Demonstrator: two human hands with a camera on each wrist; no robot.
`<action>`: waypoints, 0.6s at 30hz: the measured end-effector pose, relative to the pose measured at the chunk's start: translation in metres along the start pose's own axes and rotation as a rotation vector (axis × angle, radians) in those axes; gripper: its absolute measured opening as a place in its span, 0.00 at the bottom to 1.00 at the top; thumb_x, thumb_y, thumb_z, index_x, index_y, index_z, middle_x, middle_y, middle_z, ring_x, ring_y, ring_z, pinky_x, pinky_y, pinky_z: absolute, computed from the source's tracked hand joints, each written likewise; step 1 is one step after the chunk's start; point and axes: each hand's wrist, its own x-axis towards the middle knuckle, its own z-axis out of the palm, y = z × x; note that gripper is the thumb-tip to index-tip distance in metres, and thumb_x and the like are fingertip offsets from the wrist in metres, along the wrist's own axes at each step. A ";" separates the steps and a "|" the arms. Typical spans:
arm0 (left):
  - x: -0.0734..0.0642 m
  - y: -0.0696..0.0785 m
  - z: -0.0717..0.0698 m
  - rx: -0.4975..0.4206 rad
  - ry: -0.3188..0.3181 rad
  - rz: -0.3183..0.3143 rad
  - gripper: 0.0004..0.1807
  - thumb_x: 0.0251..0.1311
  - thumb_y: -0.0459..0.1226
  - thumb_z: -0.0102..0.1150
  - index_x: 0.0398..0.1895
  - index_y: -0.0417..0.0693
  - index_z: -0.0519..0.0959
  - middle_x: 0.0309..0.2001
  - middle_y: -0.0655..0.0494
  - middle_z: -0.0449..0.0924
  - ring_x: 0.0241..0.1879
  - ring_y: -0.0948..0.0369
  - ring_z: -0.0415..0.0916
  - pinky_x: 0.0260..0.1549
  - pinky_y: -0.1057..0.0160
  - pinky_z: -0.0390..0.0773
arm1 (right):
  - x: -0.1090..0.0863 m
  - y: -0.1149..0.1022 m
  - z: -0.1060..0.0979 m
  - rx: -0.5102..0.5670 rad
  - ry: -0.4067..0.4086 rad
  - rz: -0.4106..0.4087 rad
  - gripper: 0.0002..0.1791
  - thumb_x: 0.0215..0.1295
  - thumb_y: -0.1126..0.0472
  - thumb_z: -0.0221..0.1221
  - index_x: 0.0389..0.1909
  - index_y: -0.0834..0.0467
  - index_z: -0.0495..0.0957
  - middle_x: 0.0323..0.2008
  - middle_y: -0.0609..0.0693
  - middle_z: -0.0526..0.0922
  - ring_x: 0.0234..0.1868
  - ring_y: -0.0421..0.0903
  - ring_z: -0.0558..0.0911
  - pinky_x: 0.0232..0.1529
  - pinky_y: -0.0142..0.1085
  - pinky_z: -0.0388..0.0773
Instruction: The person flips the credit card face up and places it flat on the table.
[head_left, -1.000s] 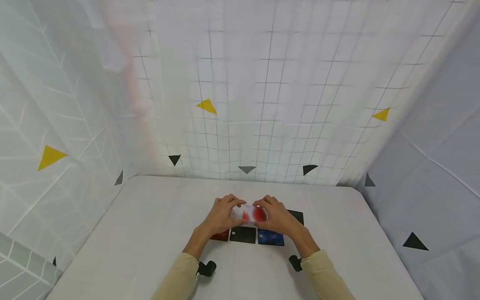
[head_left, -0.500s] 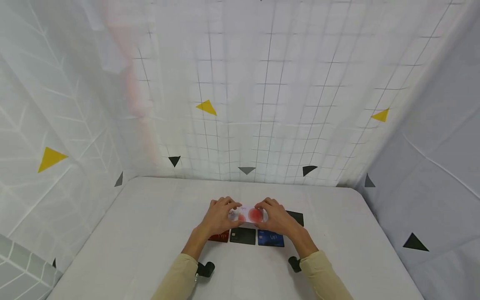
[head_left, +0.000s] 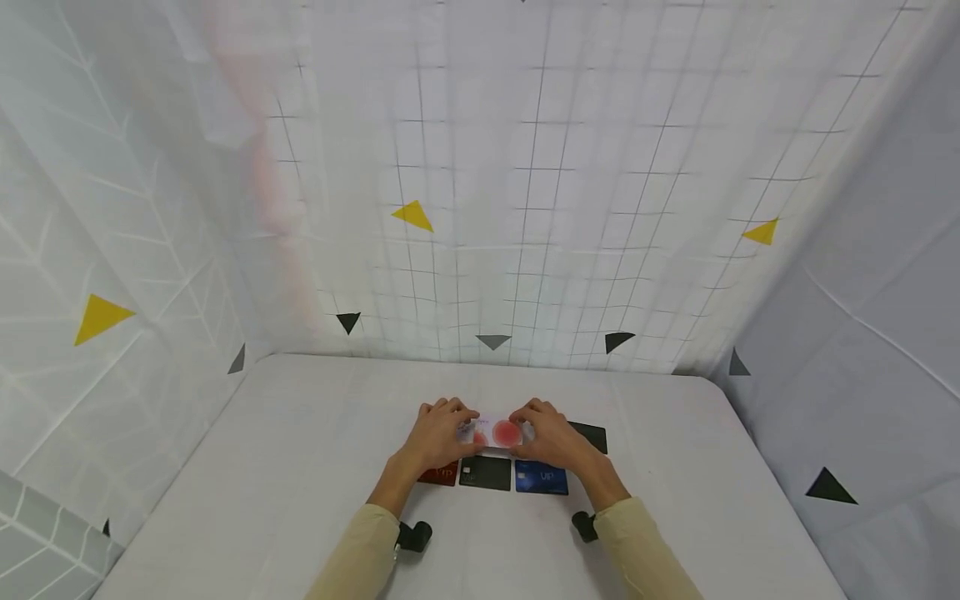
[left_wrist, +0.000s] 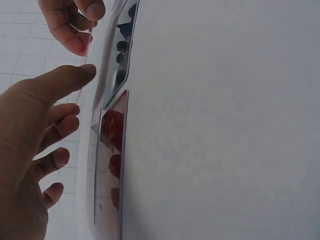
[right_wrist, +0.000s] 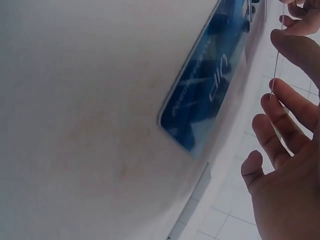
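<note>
A white card with red circles [head_left: 501,433] is held up off the table by its two ends. My left hand [head_left: 435,437] pinches its left end between thumb and fingers, and my right hand [head_left: 553,437] pinches its right end. The right wrist view shows the card edge-on as a thin line, with the right thumb and fingertips [right_wrist: 272,90] against it. Below lie a red VIP card [head_left: 441,474], a black card [head_left: 485,473] and a blue VIP card [head_left: 542,477] in a row. Another black card [head_left: 592,436] lies partly behind the right hand.
The cards lie on a white table [head_left: 300,500] with white sheeting as walls at the back and sides. Black camera mounts [head_left: 415,537] sit at both wrists. Yellow and black triangles [head_left: 412,215] mark the sheets.
The white card has moved slightly left and towards me between both hands. My left hand has shifted a little left. The row of cards below has stayed put.
</note>
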 end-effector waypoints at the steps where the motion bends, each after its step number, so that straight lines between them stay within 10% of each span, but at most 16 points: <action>1: 0.001 0.000 0.001 0.011 -0.013 -0.007 0.32 0.56 0.61 0.66 0.61 0.59 0.80 0.53 0.59 0.78 0.57 0.56 0.71 0.54 0.47 0.67 | 0.001 0.000 0.001 0.003 -0.005 0.003 0.27 0.56 0.44 0.71 0.55 0.51 0.81 0.55 0.50 0.76 0.59 0.51 0.73 0.58 0.54 0.76; 18: 0.007 0.000 -0.006 0.068 -0.083 -0.016 0.31 0.53 0.61 0.70 0.59 0.60 0.83 0.52 0.59 0.80 0.55 0.56 0.72 0.53 0.48 0.69 | 0.013 0.001 0.009 -0.022 -0.063 0.042 0.26 0.54 0.46 0.73 0.53 0.50 0.83 0.55 0.50 0.77 0.59 0.51 0.73 0.58 0.53 0.76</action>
